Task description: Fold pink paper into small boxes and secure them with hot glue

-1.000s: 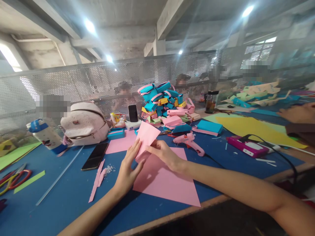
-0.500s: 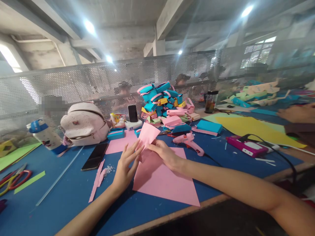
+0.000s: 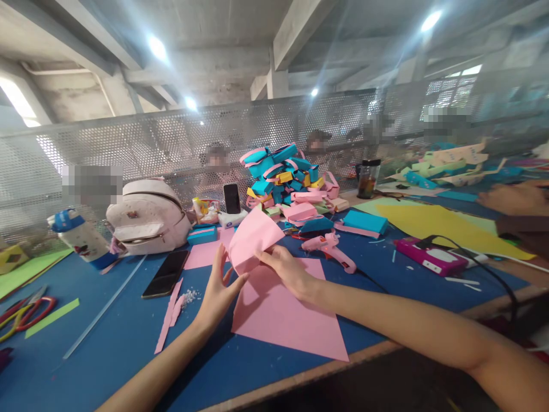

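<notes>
the right hand is clamped, thumb against fingers, on the lower right part of a curled pink paper sheet, holding it raised over the far left portion of a flat pink paper sheet that lies on a blue tabletop. the left hand, at the flat sheet's left, has thumb and fingers apart beside the curled sheet; whether they touch it, i cannot tell. just beyond the flat sheet's far right corner lies a pink hot glue gun. left of the flat sheet lie torn pink paper strips and a dark-screened smartphone.
</notes>
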Tool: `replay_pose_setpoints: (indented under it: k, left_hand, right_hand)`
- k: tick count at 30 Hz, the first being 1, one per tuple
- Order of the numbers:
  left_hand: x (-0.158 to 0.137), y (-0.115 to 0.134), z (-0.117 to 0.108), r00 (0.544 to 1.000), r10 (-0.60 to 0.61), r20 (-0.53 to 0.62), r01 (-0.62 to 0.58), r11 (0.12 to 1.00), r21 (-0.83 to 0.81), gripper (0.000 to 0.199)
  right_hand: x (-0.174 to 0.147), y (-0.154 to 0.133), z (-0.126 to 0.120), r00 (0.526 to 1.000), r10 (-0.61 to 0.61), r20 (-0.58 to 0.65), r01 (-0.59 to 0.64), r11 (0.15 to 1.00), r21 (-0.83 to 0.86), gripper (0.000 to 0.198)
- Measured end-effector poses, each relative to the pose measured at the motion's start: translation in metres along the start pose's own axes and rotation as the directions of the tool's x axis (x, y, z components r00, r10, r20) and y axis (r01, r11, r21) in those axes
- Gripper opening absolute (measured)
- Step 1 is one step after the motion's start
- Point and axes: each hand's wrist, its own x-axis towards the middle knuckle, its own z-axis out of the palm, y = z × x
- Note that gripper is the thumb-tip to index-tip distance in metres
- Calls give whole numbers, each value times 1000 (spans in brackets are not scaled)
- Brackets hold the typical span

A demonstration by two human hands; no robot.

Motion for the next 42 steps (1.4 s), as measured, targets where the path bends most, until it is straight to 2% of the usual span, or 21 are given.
replay_pose_setpoints:
  k: [3, 6, 9, 11, 14, 17, 19, 23, 28, 30, 33, 35, 36, 37, 40, 42]
  left_hand:
    - [5, 4, -2, 992, -115, -49, 108, 986, -127, 104]
    - [5, 13, -2, 982, -186, 45, 191, 945, -265, 101]
    - [1, 22, 0, 967, -157, 199, 220, 910, -351, 80]
    - [0, 23, 0, 961, -134, 243, 220, 900, -376, 62]
    - [2, 21, -2, 959, -163, 233, 240, 903, -357, 42]
    - [5, 19, -6, 958, -217, 187, 268, 910, -315, 33]
    - [6, 17, -8, 962, -226, 153, 264, 915, -306, 29]
    - [6, 14, -10, 971, -202, 126, 229, 938, -261, 29]
    - [7, 10, -9, 977, -153, 147, 183, 957, -225, 41]
    - [10, 11, -12, 989, -88, 122, 111, 973, -204, 51]
    - [20, 13, -21, 998, 63, 30, -58, 986, -155, 75]
    - [27, 13, -31, 990, 134, -45, -138, 985, -105, 91]
    - [30, 12, -36, 983, 173, -65, -177, 982, -61, 92]
    - [33, 12, -41, 974, 217, -62, -217, 976, 0, 86]
    - [37, 13, -53, 953, 302, 40, -303, 924, 234, 48]
    - [37, 15, -55, 948, 293, 122, -317, 883, 347, 29]
  right_hand:
    - [1, 2, 0, 999, -31, 12, 31, 999, 5, 34]
    - [4, 6, -1, 998, -60, 19, 61, 996, -61, 32]
    - [4, 12, -4, 998, -59, 31, 65, 977, -204, 33]
    - [1, 13, -5, 997, -73, 29, 78, 952, -296, 32]
    - [-3, 11, -4, 992, -105, 62, 121, 915, -384, 27]
    - [-6, 8, -4, 990, -91, 110, 129, 896, -424, 25]
    - [-5, 9, -4, 993, -75, 95, 109, 895, -433, 27]
    - [2, 18, -5, 994, -81, 68, 101, 917, -386, 29]
    - [9, 23, -7, 988, -147, 50, 155, 910, -384, 28]
    - [11, 21, -10, 985, -165, 56, 173, 891, -420, 32]
    - [13, 17, -14, 973, -216, 75, 225, 847, -482, 35]
    - [15, 14, -18, 957, -265, 114, 284, 790, -543, 32]
    - [17, 12, -19, 947, -287, 142, 315, 753, -578, 30]
    - [18, 11, -21, 937, -304, 174, 345, 714, -609, 26]
    - [22, 8, -27, 888, -338, 311, 458, 587, -668, 10]
    - [24, 7, -30, 843, -352, 407, 537, 496, -683, 15]
